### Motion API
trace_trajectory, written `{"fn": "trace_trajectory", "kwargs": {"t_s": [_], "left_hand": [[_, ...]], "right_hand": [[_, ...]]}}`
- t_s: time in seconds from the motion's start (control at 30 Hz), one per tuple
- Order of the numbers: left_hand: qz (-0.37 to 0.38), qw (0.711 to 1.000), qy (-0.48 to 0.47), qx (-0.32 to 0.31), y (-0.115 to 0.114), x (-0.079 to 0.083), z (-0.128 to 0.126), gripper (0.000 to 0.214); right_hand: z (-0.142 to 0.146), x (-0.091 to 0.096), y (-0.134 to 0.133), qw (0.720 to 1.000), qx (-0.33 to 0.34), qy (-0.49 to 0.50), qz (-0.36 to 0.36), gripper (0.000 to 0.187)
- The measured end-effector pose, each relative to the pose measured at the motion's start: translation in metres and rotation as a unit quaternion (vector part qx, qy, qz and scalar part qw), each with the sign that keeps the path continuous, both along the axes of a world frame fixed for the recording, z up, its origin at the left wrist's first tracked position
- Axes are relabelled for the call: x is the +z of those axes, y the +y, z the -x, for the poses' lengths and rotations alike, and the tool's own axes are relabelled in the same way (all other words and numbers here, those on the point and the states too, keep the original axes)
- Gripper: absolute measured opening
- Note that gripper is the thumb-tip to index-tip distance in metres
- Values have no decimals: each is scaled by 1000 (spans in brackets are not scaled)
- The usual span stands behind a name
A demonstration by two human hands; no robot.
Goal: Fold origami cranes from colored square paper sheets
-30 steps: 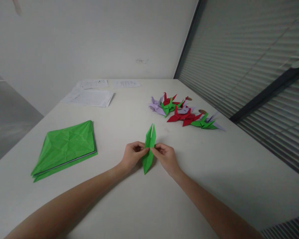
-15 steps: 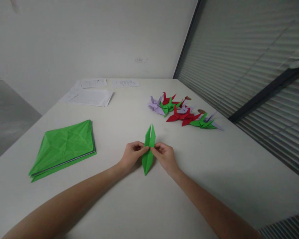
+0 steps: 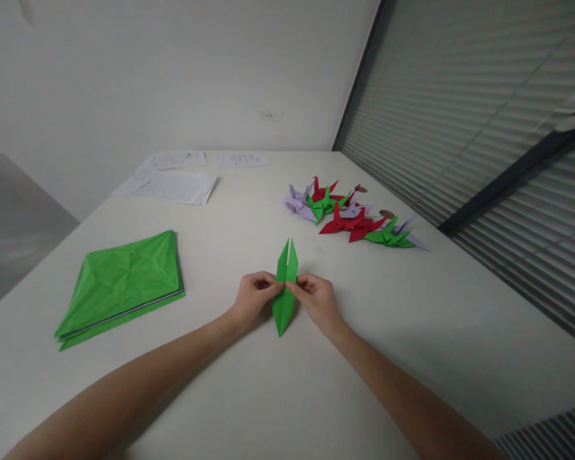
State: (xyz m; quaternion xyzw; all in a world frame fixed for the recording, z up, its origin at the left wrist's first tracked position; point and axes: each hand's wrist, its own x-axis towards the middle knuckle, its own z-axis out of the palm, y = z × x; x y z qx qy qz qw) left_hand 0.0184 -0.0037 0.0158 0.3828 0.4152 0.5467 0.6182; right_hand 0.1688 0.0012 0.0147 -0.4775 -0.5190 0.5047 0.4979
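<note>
A narrow, diamond-shaped piece of folded green origami paper [image 3: 283, 308] is held between both hands over the white table. Its far end splits into two points, and a single point faces me. My left hand [image 3: 257, 294] pinches the left edge, thumb on top and fingers curled at the side. From the right, my right hand [image 3: 317, 296] grips the opposite edge in the same way. The two thumb tips nearly meet at the centre crease. The fingertips underneath the paper are hidden.
To the left lies a stack of creased green paper sheets [image 3: 124, 275]. Several folded paper cranes [image 3: 349, 220] in red, green and lilac sit in a cluster at the back right. Printed papers [image 3: 172, 186] lie at the back left. Window blinds [image 3: 469, 128] border the right side.
The far end of the green paper and both thumbs have shifted very slightly to the left. Both hands keep their pinch on it.
</note>
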Motion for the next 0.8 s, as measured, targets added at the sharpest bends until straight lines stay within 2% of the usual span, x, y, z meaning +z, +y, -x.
{"fn": "trace_trajectory", "kwargs": {"t_s": [0.33, 0.5, 0.63, 0.7, 0.8], "left_hand": [[4, 999, -40, -17, 0, -4, 1, 34], [-7, 998, -51, -24, 1, -2, 3, 51], [-19, 999, -39, -29, 2, -2, 3, 46], [-21, 999, -37, -29, 2, -2, 3, 44], [-16, 999, -38, -29, 2, -2, 3, 44]], "right_hand": [[-1, -1, 1, 1000, 1, 19, 7, 37], [0, -2, 1, 999, 3, 38, 9, 36], [-1, -1, 2, 997, -11, 71, 11, 43], [-2, 0, 2, 997, 3, 77, 30, 48], [-4, 1, 3, 994, 37, 80, 61, 41]]}}
